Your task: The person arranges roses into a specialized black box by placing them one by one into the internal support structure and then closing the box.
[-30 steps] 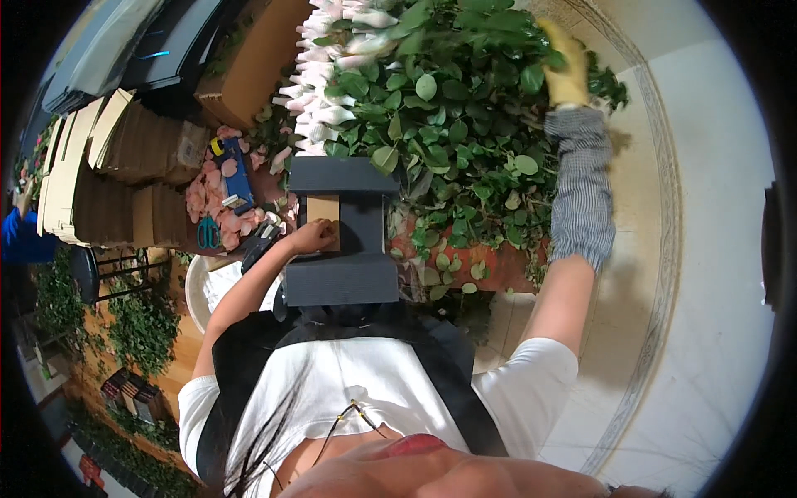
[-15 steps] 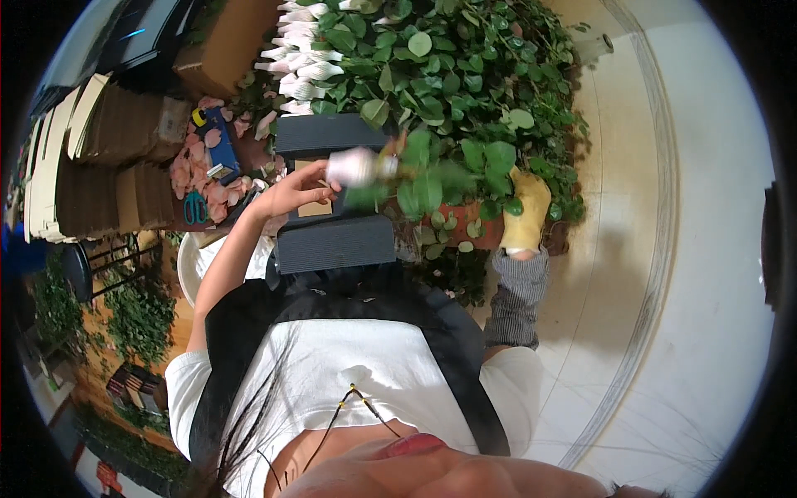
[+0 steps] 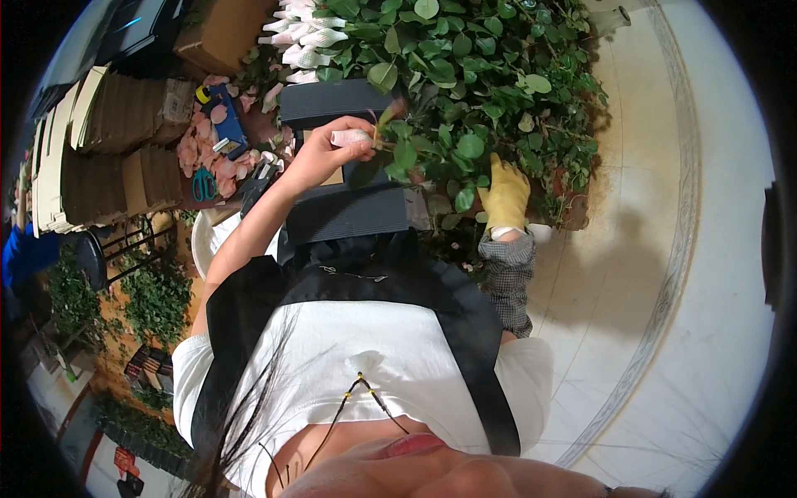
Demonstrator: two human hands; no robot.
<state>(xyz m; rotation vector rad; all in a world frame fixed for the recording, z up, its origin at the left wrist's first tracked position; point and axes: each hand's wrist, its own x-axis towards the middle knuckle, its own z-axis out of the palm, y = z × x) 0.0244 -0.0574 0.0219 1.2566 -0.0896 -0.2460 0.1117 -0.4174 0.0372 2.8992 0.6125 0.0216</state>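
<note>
Rose [image 3: 404, 155] with its bud in a pale pink-white net sleeve: I have that bud pinched between the thumb and fingers of my left hand [image 3: 320, 159], above a dark grey ridged stand [image 3: 353, 212]. Its leafy stem runs right toward my yellow-gloved right hand [image 3: 505, 197], near the table's [image 3: 573, 219] near right corner; whether those fingers are clamped on the stem, I cannot tell. A heap of leafy stems [image 3: 498, 66] covers the table's right side; teal scissors [image 3: 203, 184] and pink petals [image 3: 195, 151] lie toward its left edge.
</note>
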